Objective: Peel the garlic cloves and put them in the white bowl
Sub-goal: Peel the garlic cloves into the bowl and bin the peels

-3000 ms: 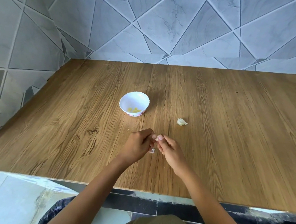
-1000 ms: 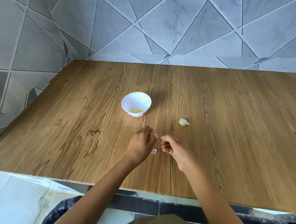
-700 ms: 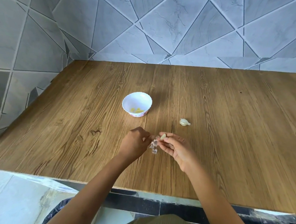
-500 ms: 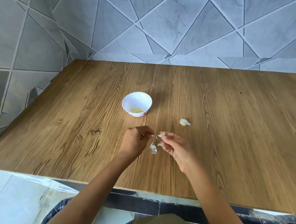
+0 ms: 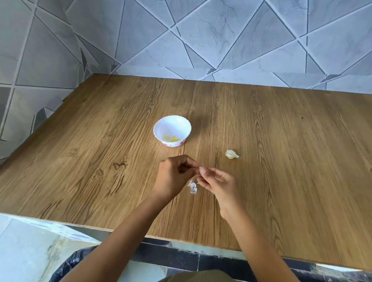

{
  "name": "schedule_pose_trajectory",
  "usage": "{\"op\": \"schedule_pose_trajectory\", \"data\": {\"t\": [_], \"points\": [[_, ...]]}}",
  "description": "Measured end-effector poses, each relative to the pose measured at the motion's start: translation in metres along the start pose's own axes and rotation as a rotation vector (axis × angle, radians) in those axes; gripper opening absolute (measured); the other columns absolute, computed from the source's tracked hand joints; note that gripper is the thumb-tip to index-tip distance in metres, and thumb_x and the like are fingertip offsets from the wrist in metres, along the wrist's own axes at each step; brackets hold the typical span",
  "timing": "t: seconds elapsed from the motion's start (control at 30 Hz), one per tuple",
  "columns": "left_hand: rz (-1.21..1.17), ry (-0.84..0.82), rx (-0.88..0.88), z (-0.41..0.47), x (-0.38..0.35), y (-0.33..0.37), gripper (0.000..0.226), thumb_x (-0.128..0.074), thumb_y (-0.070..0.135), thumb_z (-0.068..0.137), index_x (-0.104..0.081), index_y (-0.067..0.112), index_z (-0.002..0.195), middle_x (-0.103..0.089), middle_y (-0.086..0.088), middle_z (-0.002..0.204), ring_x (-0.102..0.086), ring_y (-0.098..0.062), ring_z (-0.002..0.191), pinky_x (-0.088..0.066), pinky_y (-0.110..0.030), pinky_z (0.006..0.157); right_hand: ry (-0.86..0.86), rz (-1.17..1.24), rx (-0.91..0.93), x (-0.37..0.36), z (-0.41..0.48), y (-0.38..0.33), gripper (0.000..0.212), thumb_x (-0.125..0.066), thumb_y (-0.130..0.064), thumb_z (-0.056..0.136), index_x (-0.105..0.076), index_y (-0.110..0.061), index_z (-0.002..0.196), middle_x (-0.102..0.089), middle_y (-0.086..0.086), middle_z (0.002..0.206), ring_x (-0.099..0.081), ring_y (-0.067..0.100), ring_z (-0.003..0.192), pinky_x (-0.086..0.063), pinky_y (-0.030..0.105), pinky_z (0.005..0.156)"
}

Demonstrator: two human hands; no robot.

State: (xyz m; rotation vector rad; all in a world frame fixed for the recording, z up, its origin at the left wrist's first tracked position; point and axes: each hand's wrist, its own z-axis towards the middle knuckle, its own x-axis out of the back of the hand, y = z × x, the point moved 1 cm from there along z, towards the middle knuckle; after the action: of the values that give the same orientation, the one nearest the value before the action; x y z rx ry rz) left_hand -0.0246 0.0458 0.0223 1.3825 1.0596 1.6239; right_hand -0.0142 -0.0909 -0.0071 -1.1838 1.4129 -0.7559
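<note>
The head view looks down on a wooden surface (image 5: pixel 286 190) set against a tiled wall (image 5: pixel 209 33). Both hands hover just above it, near the front edge, with their fingertips meeting.

The left hand (image 5: pixel 174 175) has its fingers curled in, and its thumb and forefinger are drawn together in a pinch that points toward the right hand. The right hand (image 5: pixel 218 185) is also curled, its thumb tip up against the left hand's pinch. Whatever sits between the fingertips is hidden, so I cannot tell what either hand has hold of.

Just below the meeting point, a few scraps of skin (image 5: pixel 192 187) lie on the surface between the two hands.

The bowl (image 5: pixel 159 128) stands upright beyond the left hand, apart from it. A few yellowish peeled cloves (image 5: pixel 172 138) lie on its bottom.

One unpeeled clove (image 5: pixel 231 154) lies on the surface to the right of the bowl and beyond the right hand, touching neither.
</note>
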Motion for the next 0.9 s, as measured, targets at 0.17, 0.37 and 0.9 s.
{"op": "schedule_pose_trajectory", "data": {"t": [0.17, 0.37, 0.9], "points": [[0.009, 0.027, 0.013, -0.001, 0.0, -0.001, 0.006, -0.076, 0.006, 0.076, -0.072, 0.006, 0.082, -0.072, -0.006, 0.076, -0.069, -0.024, 0.072, -0.056, -0.042, 0.074, -0.058, -0.068, -0.03, 0.002, 0.003, -0.001, 0.011, -0.074, -0.023, 0.066, -0.074, -0.014, 0.072, -0.065, 0.008, 0.069, -0.057, 0.015, 0.064, -0.051, 0.024, 0.067], [0.053, 0.065, -0.002, 0.0, -0.003, 0.002, 0.007, -0.078, 0.008, 0.074, -0.072, 0.007, 0.078, -0.072, -0.004, 0.074, -0.067, -0.015, 0.069, -0.053, -0.022, 0.066, -0.074, -0.048, -0.077, 0.003, 0.007, -0.001, 0.031, -0.076, -0.027, 0.06, -0.068, -0.003, 0.078, -0.063, 0.003, 0.063, -0.054, 0.01, 0.058, -0.049, 0.019, 0.06], [-0.353, -0.197, 0.373, -0.007, 0.005, -0.011, 0.004, -0.065, -0.001, 0.083, -0.067, 0.001, 0.086, -0.069, -0.01, 0.075, -0.068, -0.012, 0.063, -0.054, -0.017, 0.059, -0.085, -1.009, 1.034, 0.013, 0.0, 0.003, 0.004, -0.073, 0.0, 0.077, -0.07, 0.001, 0.076, -0.067, 0.006, 0.072, -0.064, 0.013, 0.063, -0.051, 0.021, 0.056]]}}
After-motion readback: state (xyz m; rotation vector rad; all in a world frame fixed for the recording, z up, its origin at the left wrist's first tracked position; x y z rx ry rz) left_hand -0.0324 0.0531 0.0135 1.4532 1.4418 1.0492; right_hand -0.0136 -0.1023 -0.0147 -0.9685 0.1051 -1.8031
